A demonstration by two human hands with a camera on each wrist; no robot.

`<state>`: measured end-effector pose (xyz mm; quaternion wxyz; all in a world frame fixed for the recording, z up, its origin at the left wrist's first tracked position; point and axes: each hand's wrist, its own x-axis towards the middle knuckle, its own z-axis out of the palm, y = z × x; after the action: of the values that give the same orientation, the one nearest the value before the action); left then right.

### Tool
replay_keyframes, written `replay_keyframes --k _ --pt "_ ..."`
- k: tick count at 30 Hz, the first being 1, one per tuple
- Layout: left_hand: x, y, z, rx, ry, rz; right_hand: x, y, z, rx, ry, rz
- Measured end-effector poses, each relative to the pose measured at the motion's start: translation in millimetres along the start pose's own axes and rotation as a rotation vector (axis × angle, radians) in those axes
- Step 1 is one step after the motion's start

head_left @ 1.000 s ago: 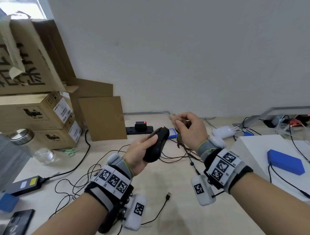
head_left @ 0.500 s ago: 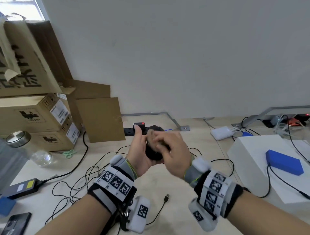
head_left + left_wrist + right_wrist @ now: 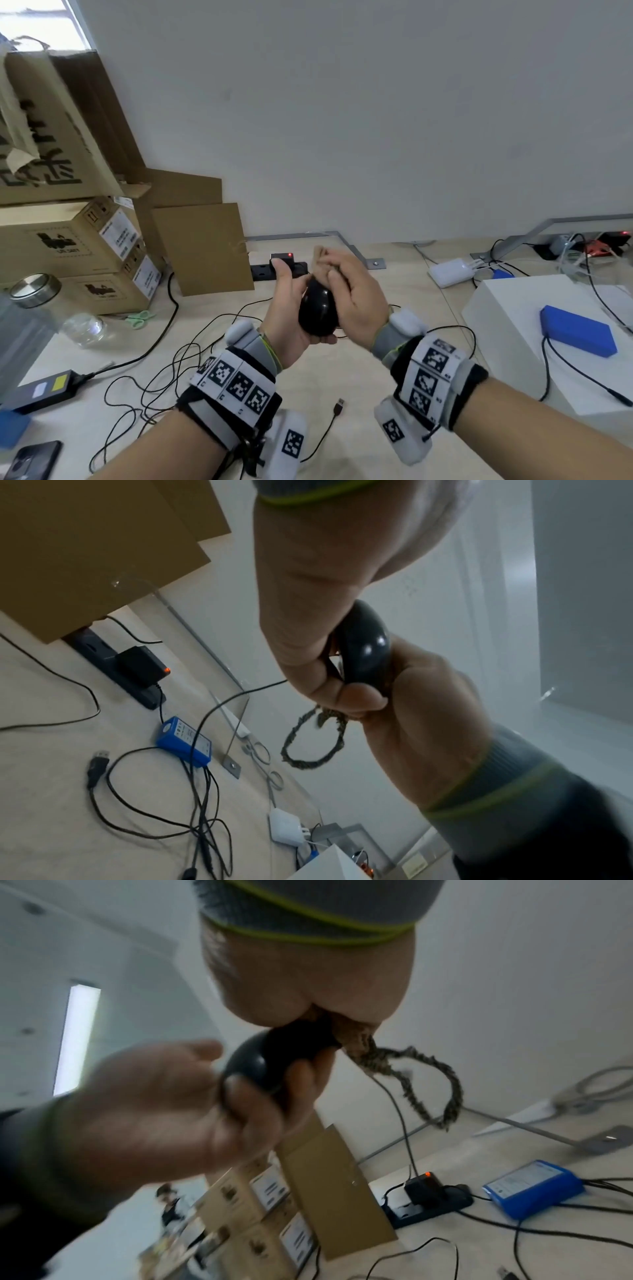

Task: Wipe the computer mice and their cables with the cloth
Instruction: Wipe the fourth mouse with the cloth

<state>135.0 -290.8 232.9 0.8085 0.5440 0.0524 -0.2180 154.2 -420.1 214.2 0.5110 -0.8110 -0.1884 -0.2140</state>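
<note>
A glossy black mouse (image 3: 317, 315) is held above the desk by my left hand (image 3: 291, 305), thumb on its left side and fingers curled beneath it. My right hand (image 3: 352, 294) covers the mouse's far end and grips a brown cloth (image 3: 320, 262) bunched against it. In the left wrist view the mouse (image 3: 365, 647) sits between both hands, and the cloth's dark braided edge (image 3: 308, 745) dangles in a loop below. The right wrist view shows the cloth (image 3: 359, 1034) pressed on the mouse (image 3: 267, 1056). The mouse's thin black cable (image 3: 397, 1110) hangs down toward the desk.
Stacked cardboard boxes (image 3: 75, 246) stand at the left, with a black power strip (image 3: 274, 269) behind the hands. Loose cables (image 3: 164, 370) and a USB plug (image 3: 339, 407) lie on the desk. A white box (image 3: 534, 342) with a blue block (image 3: 579, 330) sits at the right. A glass jar (image 3: 34, 308) stands left.
My right hand, apart from the mouse a second ago, has moved left with the cloth onto it, then slid to its far end. My left hand has tilted the mouse more upright.
</note>
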Motion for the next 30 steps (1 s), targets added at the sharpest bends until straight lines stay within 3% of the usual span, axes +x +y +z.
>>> replay_keyframes --k 4,7,9,14,16,19,21,23,26,30 --pt "3.3 10.5 -4.4 -0.202 0.003 -0.043 -35.5 6.1 12.5 -0.183 -0.226 -0.39" --pt "3.2 9.4 -4.7 -0.156 0.012 -0.032 -29.2 11.4 7.9 -0.164 -0.255 -0.439" --pt "1.2 7.2 -2.9 -0.06 0.018 -0.014 -18.2 9.5 5.3 -0.047 -0.164 -0.281" --pt "-9.1 1.1 -6.2 0.14 -0.067 -0.027 15.5 16.0 -10.6 0.193 -0.061 0.371" --pt "-12.9 2.1 -9.1 0.19 -0.079 -0.008 23.0 23.9 -15.1 0.378 0.005 0.553" --pt "-16.2 4.5 -16.1 0.417 0.018 0.126 29.9 25.5 -26.5 0.552 0.155 0.728" --pt "-15.2 2.9 -22.7 0.642 0.122 0.242 34.3 18.1 -31.7 0.52 0.236 0.674" --pt "-12.9 -0.4 -27.4 0.778 0.238 0.325 33.3 7.9 -32.4 0.414 0.253 0.495" --pt "-8.4 -5.4 -29.0 0.86 0.358 0.391 20.3 0.5 -22.0 0.125 0.101 0.218" --pt "-8.4 -5.4 -16.0 1.032 0.316 0.445 -17.1 -11.5 7.8 -0.079 -0.06 0.084"
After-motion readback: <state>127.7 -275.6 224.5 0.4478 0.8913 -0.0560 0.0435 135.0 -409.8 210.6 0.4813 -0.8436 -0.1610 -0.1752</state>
